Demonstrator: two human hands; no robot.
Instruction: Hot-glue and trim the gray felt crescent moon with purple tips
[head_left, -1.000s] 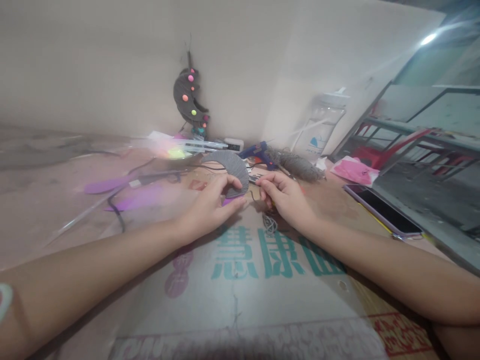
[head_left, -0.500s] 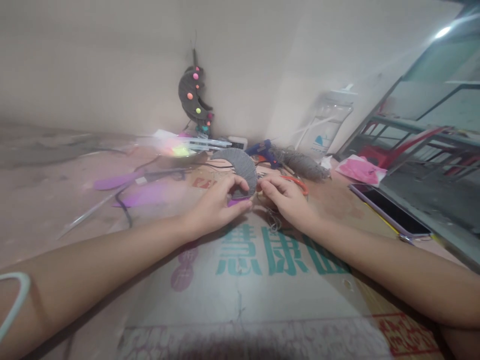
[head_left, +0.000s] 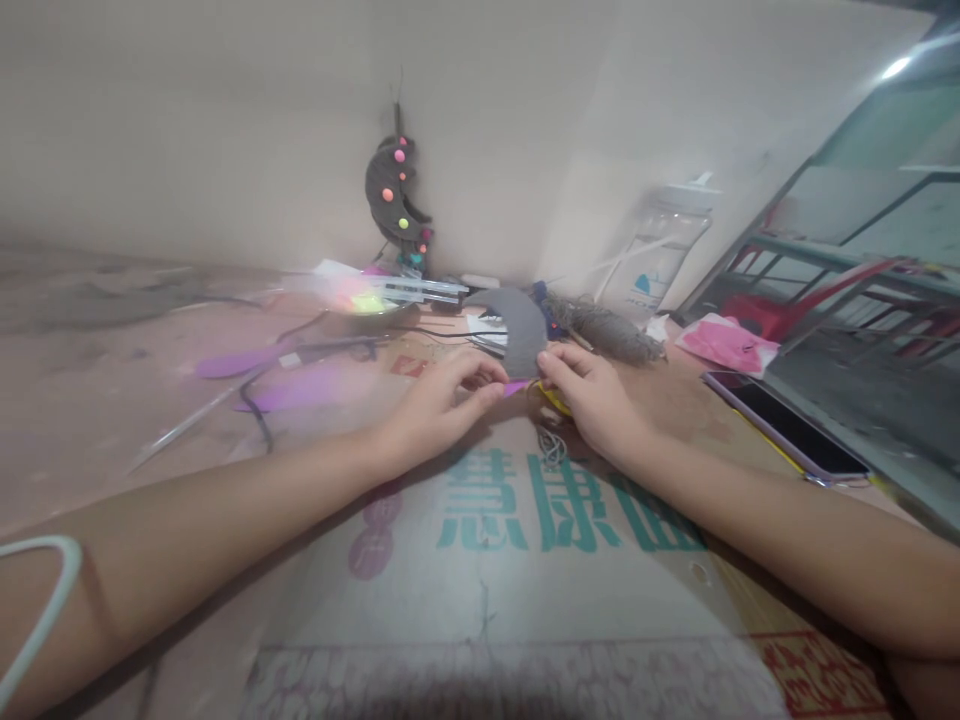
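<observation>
A grey yarn-wrapped crescent (head_left: 529, 330) stands between my hands above the table. My right hand (head_left: 589, 390) pinches its right edge between thumb and fingers. My left hand (head_left: 465, 395) is curled at the lower left end of the crescent, its thumb and forefinger closed on that end, which the fingers partly hide. A bit of purple (head_left: 516, 388) shows just below it. Under my right hand lies a yellow piece (head_left: 556, 400), partly covered. A small tangle of grey yarn (head_left: 553, 448) rests just in front of it.
Behind are a skein of grey yarn (head_left: 611, 330), a lidded clear bottle (head_left: 656, 255) and a finished-looking crescent with coloured balls (head_left: 386, 195) against the wall. A phone (head_left: 787, 425) and pink packet (head_left: 727, 343) lie right. Purple pieces (head_left: 236, 362) and a black cord (head_left: 262, 425) lie left.
The crescent has shifted right and turned more upright. My right hand has moved from the metal tool beside it onto the crescent's edge. An orange loop seen by the right hand is now hidden.
</observation>
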